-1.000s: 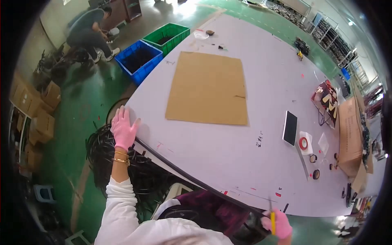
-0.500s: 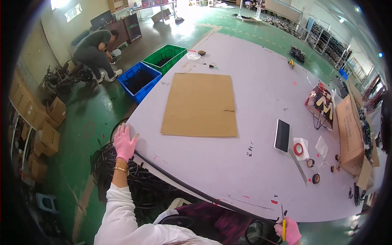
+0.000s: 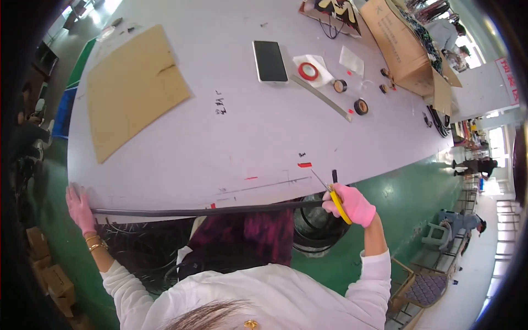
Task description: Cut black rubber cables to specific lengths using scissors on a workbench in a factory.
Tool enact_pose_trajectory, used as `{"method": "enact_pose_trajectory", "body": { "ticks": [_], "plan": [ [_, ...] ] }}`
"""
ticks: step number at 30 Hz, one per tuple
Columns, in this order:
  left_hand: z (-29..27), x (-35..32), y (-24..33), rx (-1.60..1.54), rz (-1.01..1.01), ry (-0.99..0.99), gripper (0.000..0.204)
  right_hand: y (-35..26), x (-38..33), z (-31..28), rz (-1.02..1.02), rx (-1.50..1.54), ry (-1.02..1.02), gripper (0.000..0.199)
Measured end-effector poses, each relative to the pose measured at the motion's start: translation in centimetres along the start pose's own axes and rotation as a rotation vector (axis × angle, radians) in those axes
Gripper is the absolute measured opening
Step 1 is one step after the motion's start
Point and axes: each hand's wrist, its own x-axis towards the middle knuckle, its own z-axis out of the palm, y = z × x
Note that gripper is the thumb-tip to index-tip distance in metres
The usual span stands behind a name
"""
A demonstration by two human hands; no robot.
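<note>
A long black tube (image 3: 220, 212) runs nearly straight along the near edge of the white table (image 3: 247, 137). At its left end my left hand (image 3: 81, 210), in a pink glove, rests on the table's corner. Its fingers are stretched out, with the tube meeting the hand near the palm. My right hand (image 3: 353, 205), also gloved in pink, is closed around yellow-handled scissors (image 3: 338, 208), whose blades point up and left over the table edge. The tube's right part runs to these fingers, and a short black end (image 3: 334, 176) sticks up beyond them.
A cardboard sheet (image 3: 132, 91) lies at the left. Farther back are a tablet-like device (image 3: 269, 61), a red tape roll (image 3: 308, 71), a metal ruler (image 3: 322, 99), a black tape roll (image 3: 361, 106) and an open carton (image 3: 399, 47). A stool (image 3: 437, 234) stands on the floor right.
The view has swung right and down, so the table appears turned. My right hand with the scissors now shows fully at the near edge; my left hand stays at the table corner.
</note>
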Motion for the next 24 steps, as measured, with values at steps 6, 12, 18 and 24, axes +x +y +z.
{"method": "enact_pose_trajectory", "body": {
  "ticks": [6, 12, 18, 24],
  "plan": [
    [-1.3, -0.5, 1.6, -0.034, -0.037, -0.021, 0.051, -1.2, 0.6, 0.0, -0.322, -0.365, 0.165, 0.018],
    [1.0, -0.4, -2.4, 0.196, 0.146, 0.02, 0.051, -1.5, 3.7, -0.2, -0.207, -0.408, 0.204, 0.035],
    [0.2, -0.1, -1.1, -0.046, 0.043, 0.012, 0.058, -1.6, 5.0, -1.0, -0.114, -0.597, 0.122, 0.036],
    [0.3, 0.1, -2.1, -0.017, 0.09, -0.017, 0.056, -2.2, 6.0, -0.7, -0.041, -0.627, 0.115, 0.037]
  ]
}}
